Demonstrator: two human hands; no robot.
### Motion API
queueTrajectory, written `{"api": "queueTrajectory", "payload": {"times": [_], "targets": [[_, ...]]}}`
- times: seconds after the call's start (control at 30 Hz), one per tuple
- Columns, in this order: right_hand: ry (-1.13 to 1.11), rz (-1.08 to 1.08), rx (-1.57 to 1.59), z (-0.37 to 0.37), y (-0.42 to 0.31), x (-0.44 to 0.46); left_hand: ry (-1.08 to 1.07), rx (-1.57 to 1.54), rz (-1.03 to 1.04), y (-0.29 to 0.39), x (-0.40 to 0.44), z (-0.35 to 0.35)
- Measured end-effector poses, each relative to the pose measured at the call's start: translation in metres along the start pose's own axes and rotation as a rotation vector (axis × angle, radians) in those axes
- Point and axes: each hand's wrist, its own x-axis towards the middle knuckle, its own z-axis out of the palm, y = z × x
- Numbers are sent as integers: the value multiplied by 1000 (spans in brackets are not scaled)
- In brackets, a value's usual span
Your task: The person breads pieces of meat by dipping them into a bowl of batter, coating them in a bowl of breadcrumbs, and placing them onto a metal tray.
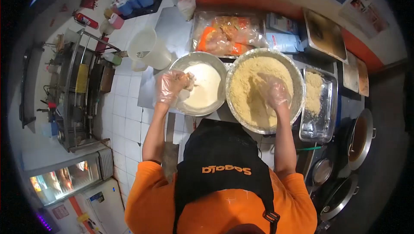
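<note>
My left hand (169,87), in a clear plastic glove, is over the left side of a metal bowl (221,65) of creamy white batter (202,85). Its fingers are closed around a small batter-coated piece of food (189,82), whose exact kind I cannot make out. To the right stands a larger metal bowl (298,72) filled with pale yellow breadcrumbs (248,81). My right hand (274,89), also gloved, reaches down to the crumbs with its fingers stretched out, and I see nothing held in it.
Behind the bowls lies a tray (195,31) with bagged raw meat (222,38). A plastic jug (148,48) stands at left. On the right are a steel tray (321,126) with a coated heap (313,88), a deep pan (326,35) and a wok (361,139).
</note>
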Motion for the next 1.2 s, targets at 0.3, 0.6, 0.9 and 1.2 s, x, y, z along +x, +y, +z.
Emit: {"api": "queueTrajectory", "payload": {"times": [0.3,0.6,0.9,1.2], "targets": [[-200,102,-362,11,-49,11,17,89,64,18,-1,10],[-335,36,-237,57,62,-26,-26,-397,298,142,-19,34],[106,405,-354,53,45,-61,-222,293,234,92,-4,171],[-110,667,-67,57,27,-39,-120,445,382,73,8,203]]}}
